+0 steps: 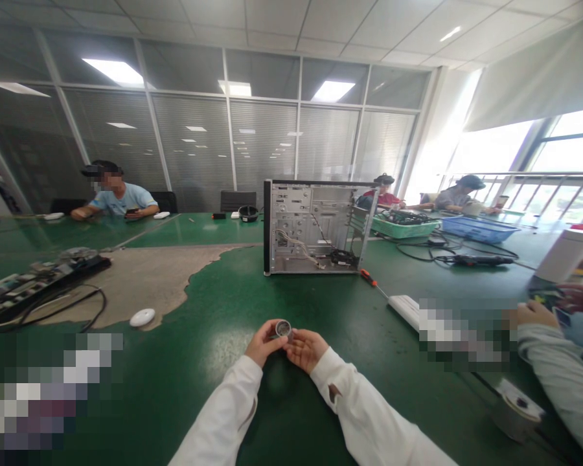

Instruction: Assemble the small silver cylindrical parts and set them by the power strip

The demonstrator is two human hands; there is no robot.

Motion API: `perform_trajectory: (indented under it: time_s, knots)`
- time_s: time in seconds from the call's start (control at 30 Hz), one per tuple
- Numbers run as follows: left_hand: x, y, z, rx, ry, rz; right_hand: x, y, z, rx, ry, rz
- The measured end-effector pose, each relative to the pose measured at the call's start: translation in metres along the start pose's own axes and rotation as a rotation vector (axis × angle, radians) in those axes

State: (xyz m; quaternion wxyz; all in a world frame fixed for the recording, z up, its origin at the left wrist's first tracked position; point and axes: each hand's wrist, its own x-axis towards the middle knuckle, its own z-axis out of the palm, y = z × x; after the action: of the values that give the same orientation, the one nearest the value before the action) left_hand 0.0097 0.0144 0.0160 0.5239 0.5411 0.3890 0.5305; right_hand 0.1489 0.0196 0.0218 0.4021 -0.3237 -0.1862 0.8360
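Between my two hands is a small round container (283, 328), greyish, with its open top facing me and something small in it that I cannot make out. The fingers and thumb of my left hand (265, 343) close around its left side. My right hand (307, 349) has curled fingers touching its lower right side. Both hands are just above the green tabletop (214, 395). Beyond them stands an opened computer case (315, 226), with loose cables (296, 246) inside its metal frame.
An orange-handled screwdriver (368, 278) and a white power strip (405, 309) lie right of the case. A white oval object (142, 317) is at left. Green (403, 228) and blue baskets (480, 230) stand farther back. A co-worker's sleeve (558, 369) is close on the right.
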Motion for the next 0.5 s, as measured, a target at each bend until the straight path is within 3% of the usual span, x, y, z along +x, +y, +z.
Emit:
perform_trajectory:
  time_s: [0.5]
  knots:
    - [-0.001, 0.003, 0.0005, 0.001, -0.016, 0.001, -0.0021, -0.0017, 0.0033, 0.011, 0.025, 0.03]
